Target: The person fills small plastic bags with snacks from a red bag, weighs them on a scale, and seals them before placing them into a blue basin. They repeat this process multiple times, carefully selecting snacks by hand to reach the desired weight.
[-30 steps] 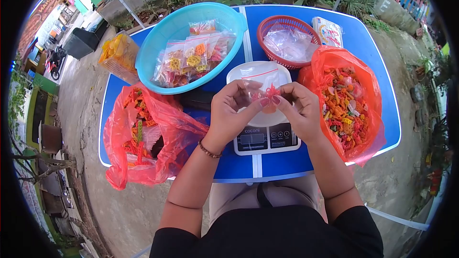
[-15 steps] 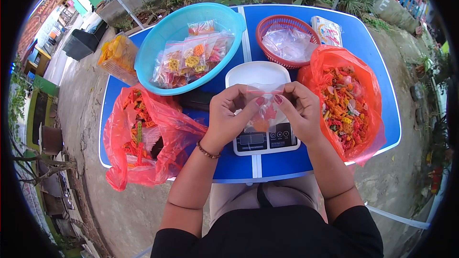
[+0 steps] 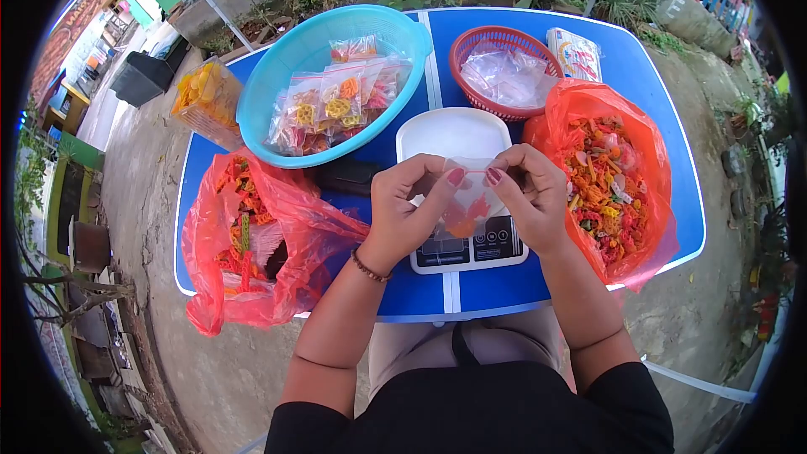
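Both hands pinch the top edge of a small clear zip bag (image 3: 469, 206) with a few orange and red crackers inside. My left hand (image 3: 409, 206) grips its left corner, my right hand (image 3: 530, 195) its right corner. The bag hangs just above a white digital scale (image 3: 466, 244) with a white tray (image 3: 451, 132) on it. An open red plastic bag of mixed coloured crackers (image 3: 612, 181) lies right of my right hand. A second red bag of crackers (image 3: 252, 235) lies left of my left hand.
A blue basin (image 3: 277, 67) at the back holds several filled clear packets (image 3: 336, 101). A red basket (image 3: 502, 38) holds empty clear bags. A white packet (image 3: 576, 55) lies at the back right, a bag of yellow crackers (image 3: 206, 97) at the table's left edge. Ground surrounds the blue table (image 3: 647, 92).
The small bag has come down from above the tray to just over the scale's display. The fingers of both hands have moved to its top edge.
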`<state>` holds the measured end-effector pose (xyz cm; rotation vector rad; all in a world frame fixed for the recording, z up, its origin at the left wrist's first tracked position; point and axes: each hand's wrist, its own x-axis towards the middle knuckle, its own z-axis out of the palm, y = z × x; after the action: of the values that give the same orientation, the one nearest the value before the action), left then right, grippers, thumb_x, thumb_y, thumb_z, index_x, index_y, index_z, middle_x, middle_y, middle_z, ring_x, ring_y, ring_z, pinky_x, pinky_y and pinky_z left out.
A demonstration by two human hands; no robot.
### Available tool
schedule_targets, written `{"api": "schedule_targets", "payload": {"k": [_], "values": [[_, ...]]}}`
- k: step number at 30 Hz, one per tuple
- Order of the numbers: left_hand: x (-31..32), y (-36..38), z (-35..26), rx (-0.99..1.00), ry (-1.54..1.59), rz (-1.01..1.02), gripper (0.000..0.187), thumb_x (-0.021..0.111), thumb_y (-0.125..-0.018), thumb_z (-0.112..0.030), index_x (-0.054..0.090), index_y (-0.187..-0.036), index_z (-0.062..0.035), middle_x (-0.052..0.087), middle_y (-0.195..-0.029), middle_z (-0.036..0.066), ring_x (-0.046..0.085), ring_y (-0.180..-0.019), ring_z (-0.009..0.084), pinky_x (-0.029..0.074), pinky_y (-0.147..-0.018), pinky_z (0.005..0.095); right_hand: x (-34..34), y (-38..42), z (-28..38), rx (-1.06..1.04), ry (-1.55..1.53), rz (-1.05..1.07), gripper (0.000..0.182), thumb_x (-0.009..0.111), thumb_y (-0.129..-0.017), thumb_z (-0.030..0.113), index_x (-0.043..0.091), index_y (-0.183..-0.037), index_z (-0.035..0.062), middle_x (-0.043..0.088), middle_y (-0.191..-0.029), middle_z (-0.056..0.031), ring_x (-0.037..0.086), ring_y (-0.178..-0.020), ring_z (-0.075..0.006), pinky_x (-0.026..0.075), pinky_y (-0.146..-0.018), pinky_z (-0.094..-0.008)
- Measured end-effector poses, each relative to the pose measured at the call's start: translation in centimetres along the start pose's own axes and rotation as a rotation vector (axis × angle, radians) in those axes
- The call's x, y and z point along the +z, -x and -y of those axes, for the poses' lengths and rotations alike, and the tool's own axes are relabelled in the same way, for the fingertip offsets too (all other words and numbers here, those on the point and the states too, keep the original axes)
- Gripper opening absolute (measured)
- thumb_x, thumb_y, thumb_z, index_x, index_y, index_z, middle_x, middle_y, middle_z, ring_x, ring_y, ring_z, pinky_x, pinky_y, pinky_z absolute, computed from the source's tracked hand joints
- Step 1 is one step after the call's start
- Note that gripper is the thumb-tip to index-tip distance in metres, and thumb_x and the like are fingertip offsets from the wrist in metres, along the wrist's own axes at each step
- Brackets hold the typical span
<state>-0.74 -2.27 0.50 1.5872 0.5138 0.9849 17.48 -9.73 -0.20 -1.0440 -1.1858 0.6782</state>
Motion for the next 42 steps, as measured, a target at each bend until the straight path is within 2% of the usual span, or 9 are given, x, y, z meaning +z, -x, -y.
{"api": "schedule_targets", "payload": {"k": [7, 12, 19, 27, 30, 36, 42], "values": [[0.4, 0.0, -0.1, 0.033, -0.084, -0.012, 0.018, 0.064, -0.101, -0.015, 0.066, -0.100, 0.0035, 0.074, -0.088, 0.011, 0.071, -0.072, 0.0108, 0.055, -0.061, 0.0222, -0.1, 0.0, 0.7, -0.070, 0.077, 0.015, 0.003, 0.064, -0.091, 0.001, 0.063, -0.092, 0.0025, 0.057, -0.079, 0.0034, 0.046, -0.067, -0.0010, 0.034, -0.060, -0.0193], [0.5, 0.1, -0.1, 0.050, -0.087, -0.027, 0.017, 0.065, -0.100, -0.014, 0.067, -0.099, 0.0026, 0.075, -0.086, 0.010, 0.070, -0.070, 0.0097, 0.054, -0.062, 0.0215, -0.4, 0.1, 0.6, -0.051, 0.048, 0.052, 0.006, 0.065, -0.089, 0.004, 0.064, -0.094, 0.0018, 0.060, -0.080, 0.0019, 0.047, -0.067, -0.0025, 0.036, -0.060, -0.0202], [0.7, 0.1, -0.5, 0.089, -0.150, -0.022, 0.011, 0.068, -0.097, -0.010, 0.069, -0.094, 0.0012, 0.075, -0.082, 0.007, 0.068, -0.070, 0.0067, 0.051, -0.065, 0.0201, -0.2, 0.2, 0.4, -0.075, 0.093, 0.077, 0.008, 0.066, -0.088, 0.005, 0.066, -0.095, 0.0002, 0.066, -0.083, -0.0022, 0.054, -0.071, -0.0050, 0.041, -0.063, -0.0208], [0.9, 0.3, -0.3, 0.184, -0.273, -0.065, 0.008, 0.073, -0.090, -0.008, 0.070, -0.090, -0.0005, 0.071, -0.077, 0.002, 0.061, -0.066, 0.0049, 0.048, -0.060, 0.0202, 0.1, 0.2, 0.5, -0.067, 0.099, 0.085, 0.008, 0.068, -0.088, 0.008, 0.066, -0.092, 0.0015, 0.065, -0.081, -0.0017, 0.053, -0.067, -0.0044, 0.039, -0.060, -0.0204], [0.9, 0.3, -0.1, 0.221, -0.323, -0.084, 0.010, 0.075, -0.086, -0.009, 0.069, -0.088, -0.0009, 0.069, -0.074, 0.001, 0.059, -0.064, 0.0051, 0.047, -0.058, 0.0207, 0.1, 0.2, 0.5, -0.051, 0.109, 0.084, 0.008, 0.068, -0.088, 0.008, 0.066, -0.091, 0.0014, 0.065, -0.080, -0.0022, 0.053, -0.066, -0.0049, 0.039, -0.059, -0.0209], [1.0, 0.0, -0.2, 0.423, -0.503, -0.102, 0.010, 0.077, -0.084, -0.010, 0.070, -0.087, -0.0041, 0.069, -0.073, 0.004, 0.061, -0.060, 0.0109, 0.046, -0.054, 0.0234, 0.2, 0.2, 0.5, -0.084, 0.163, 0.086, 0.007, 0.068, -0.084, 0.004, 0.064, -0.089, -0.0003, 0.063, -0.079, -0.0044, 0.054, -0.065, -0.0077, 0.041, -0.059, -0.0235], [1.2, 0.1, -0.1, 0.424, -0.500, -0.109, 0.010, 0.077, -0.084, -0.011, 0.069, -0.086, -0.0046, 0.068, -0.073, 0.004, 0.060, -0.059, 0.0116, 0.046, -0.053, 0.0238, 0.2, 0.2, 0.6, -0.113, 0.172, 0.091, 0.007, 0.068, -0.083, 0.003, 0.064, -0.088, -0.0002, 0.062, -0.078, -0.0051, 0.053, -0.064, -0.0090, 0.041, -0.059, -0.0240]]}}
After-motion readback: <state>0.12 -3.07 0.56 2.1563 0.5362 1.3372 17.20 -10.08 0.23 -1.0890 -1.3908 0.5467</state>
